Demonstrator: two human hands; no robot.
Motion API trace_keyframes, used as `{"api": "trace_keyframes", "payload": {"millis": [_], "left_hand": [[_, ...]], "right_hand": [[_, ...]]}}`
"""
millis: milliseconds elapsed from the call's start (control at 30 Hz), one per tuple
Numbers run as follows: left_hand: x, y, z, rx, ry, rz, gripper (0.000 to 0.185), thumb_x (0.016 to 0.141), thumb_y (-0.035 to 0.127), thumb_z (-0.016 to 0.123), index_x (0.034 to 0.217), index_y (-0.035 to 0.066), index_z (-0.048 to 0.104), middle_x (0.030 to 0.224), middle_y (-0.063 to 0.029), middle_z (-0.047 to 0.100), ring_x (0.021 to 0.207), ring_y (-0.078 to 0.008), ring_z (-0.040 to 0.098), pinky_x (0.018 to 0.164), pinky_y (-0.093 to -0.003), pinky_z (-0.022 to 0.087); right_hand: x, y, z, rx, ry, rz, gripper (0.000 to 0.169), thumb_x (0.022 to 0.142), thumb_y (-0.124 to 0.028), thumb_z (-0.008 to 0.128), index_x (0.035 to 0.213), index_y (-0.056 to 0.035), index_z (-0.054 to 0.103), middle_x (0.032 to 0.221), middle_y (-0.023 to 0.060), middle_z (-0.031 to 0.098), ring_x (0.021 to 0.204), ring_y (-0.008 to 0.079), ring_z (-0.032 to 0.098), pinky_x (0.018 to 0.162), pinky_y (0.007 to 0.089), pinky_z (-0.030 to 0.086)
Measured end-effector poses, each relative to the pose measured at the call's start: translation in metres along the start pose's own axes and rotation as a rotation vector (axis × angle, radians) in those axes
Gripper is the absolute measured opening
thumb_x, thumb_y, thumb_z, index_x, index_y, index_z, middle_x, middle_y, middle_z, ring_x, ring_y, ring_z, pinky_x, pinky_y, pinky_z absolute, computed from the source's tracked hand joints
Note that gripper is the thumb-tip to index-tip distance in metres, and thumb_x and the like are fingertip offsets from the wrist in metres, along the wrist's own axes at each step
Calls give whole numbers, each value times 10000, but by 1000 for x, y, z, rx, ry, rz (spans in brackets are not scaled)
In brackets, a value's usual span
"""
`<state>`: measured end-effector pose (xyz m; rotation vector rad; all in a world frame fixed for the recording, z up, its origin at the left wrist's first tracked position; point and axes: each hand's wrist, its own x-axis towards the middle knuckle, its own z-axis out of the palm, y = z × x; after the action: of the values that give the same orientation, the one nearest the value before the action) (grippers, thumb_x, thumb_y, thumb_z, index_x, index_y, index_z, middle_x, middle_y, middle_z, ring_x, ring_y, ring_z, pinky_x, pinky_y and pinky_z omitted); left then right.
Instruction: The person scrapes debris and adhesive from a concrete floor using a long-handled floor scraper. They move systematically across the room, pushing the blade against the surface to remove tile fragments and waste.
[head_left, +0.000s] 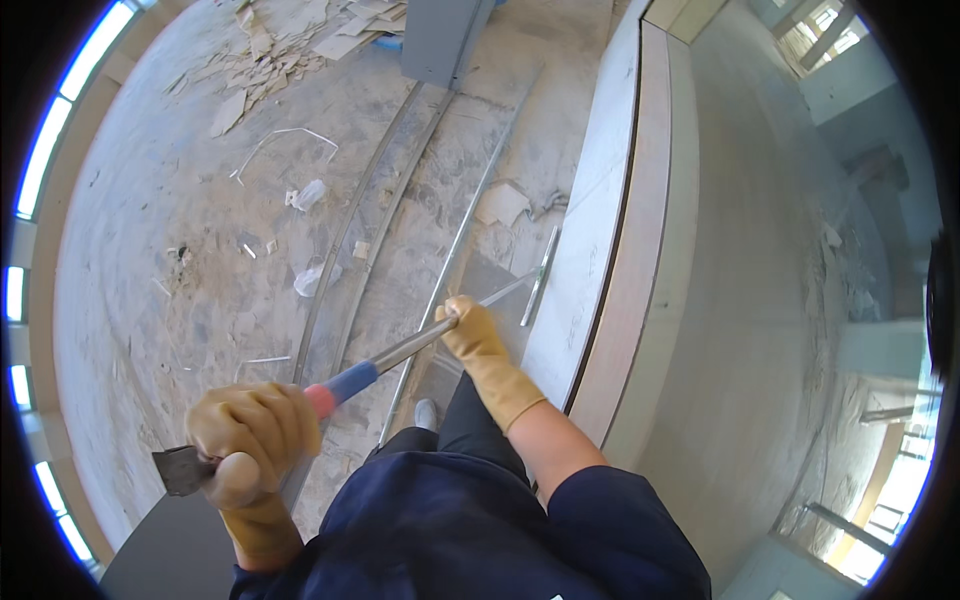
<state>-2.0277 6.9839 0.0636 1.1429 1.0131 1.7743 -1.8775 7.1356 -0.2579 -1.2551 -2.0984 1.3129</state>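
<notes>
Both hands wear tan rubber gloves and grip one long metal pole (412, 346) with a blue and red grip section. My left hand (255, 435) closes around its near end at lower left, where a dark end piece sticks out past the fist. Farther along the shaft, my right hand (472, 330) is wrapped round the bare metal. The pole's far end meets a narrow crossbar head (540, 275), which lies close beside the white lower surface of a long ledge (592, 225). Whether the head touches the ledge cannot be told.
Metal floor tracks (360, 225) and a thin metal strip (469, 214) run along the dusty floor. Broken board pieces (259, 64) lie at upper left, near a grey upright panel (439, 41). Crumpled plastic (307, 195) and a board scrap (502, 204) lie about. A glass pane (750, 262) stands right.
</notes>
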Motion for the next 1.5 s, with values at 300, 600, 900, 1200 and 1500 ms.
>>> {"api": "trace_keyframes", "payload": {"millis": [300, 600, 900, 1200, 1500], "left_hand": [[87, 24, -13, 254, -25, 23, 449, 886, 281, 709, 520, 105, 516, 465, 1, 504, 410, -132, 480, 511, -304, 514], [140, -46, 13, 16, 156, 5, 317, 823, 180, 713, 595, 101, 507, 538, -24, 510, 472, -182, 492, 504, -334, 475], [171, -31, -24, 304, 40, -3, 494, 901, 292, 671, 493, 118, 453, 473, 12, 468, 419, -136, 464, 500, -303, 467], [174, -14, -44, 179, 6, 114, 368, 901, 243, 680, 596, 60, 586, 568, -32, 575, 502, -204, 569, 561, -342, 524], [297, -134, -35, 29, -83, -71, 338, 850, 149, 646, 560, 77, 487, 597, -61, 580, 588, -208, 580, 721, -412, 529]], "right_hand": [[105, -63, -4, 50, -238, -5, 249, 870, -304, 644, 807, -64, 630, 882, 217, 659, 844, 420, 642, 717, 455, 517], [161, 10, -79, -145, -113, 29, 264, 876, -277, 626, 767, -38, 620, 858, 203, 661, 801, 388, 652, 719, 453, 523], [226, -25, 1, 126, -76, -52, 253, 854, -190, 640, 736, -4, 516, 835, 201, 622, 708, 275, 604, 664, 378, 485], [240, -67, -45, 0, -252, -11, 195, 863, -231, 609, 805, -45, 608, 883, 212, 657, 831, 403, 645, 722, 441, 516], [346, 65, -121, -26, 57, -74, 255, 826, -219, 658, 694, -35, 540, 751, 193, 617, 699, 385, 618, 632, 435, 485]]}}
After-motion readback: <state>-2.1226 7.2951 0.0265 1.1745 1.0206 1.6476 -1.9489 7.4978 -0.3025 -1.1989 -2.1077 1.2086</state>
